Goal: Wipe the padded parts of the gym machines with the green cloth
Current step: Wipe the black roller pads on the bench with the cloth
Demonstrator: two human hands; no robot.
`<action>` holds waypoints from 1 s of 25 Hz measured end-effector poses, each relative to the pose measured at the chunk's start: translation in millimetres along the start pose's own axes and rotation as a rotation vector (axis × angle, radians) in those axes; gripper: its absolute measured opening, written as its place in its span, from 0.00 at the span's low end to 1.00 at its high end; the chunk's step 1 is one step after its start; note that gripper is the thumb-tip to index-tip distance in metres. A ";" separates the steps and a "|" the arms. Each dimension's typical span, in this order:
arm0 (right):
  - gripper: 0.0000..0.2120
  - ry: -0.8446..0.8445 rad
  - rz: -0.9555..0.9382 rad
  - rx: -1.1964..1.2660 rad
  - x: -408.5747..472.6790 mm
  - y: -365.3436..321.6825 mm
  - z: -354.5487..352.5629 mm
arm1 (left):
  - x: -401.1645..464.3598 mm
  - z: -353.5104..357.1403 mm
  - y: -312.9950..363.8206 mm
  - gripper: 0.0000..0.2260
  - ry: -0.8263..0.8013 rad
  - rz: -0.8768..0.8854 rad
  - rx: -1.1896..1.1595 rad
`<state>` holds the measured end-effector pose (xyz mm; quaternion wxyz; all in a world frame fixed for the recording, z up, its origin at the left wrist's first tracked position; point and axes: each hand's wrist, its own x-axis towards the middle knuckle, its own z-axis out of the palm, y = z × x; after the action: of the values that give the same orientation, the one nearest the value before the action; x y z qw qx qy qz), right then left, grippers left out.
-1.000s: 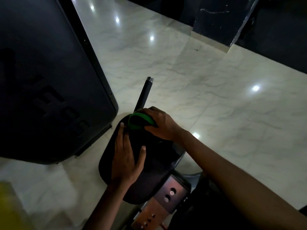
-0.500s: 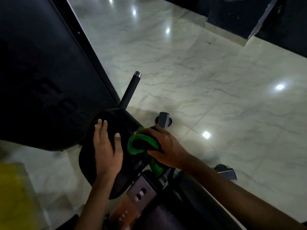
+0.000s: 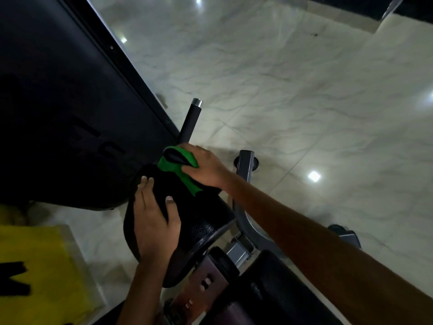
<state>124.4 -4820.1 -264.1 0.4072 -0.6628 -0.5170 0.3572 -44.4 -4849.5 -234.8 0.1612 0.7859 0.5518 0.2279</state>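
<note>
Our right hand point(image 3: 206, 167) grips the one green cloth point(image 3: 180, 171) at the far edge of the black seat pad point(image 3: 201, 221); our left hand point(image 3: 153, 221) lies flat on it, seemingly steadying.

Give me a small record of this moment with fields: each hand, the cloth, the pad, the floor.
left hand: lies flat on the pad, fingers straight
right hand: holds the green cloth against the pad's far end
green cloth: bunched, partly under the right hand
pad: black, textured
floor: pale glossy tiles
</note>
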 end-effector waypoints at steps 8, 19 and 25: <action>0.29 -0.028 -0.018 0.005 -106.5 28.1 -28.3 | 0.9 2.1 3.6 0.28 0.017 -0.011 0.048; 0.16 0.532 0.672 0.552 -128.5 -10.4 4.9 | 1.1 1.2 8.3 0.26 -0.004 0.022 0.222; 0.28 0.738 0.727 0.687 -148.3 -62.8 37.1 | -0.3 2.1 9.4 0.26 0.009 -0.010 0.231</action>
<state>35.2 -4950.2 -214.6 0.6015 -0.7074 0.0612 0.3661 -35.9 -4852.9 -231.9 0.0682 0.7953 0.5791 0.1657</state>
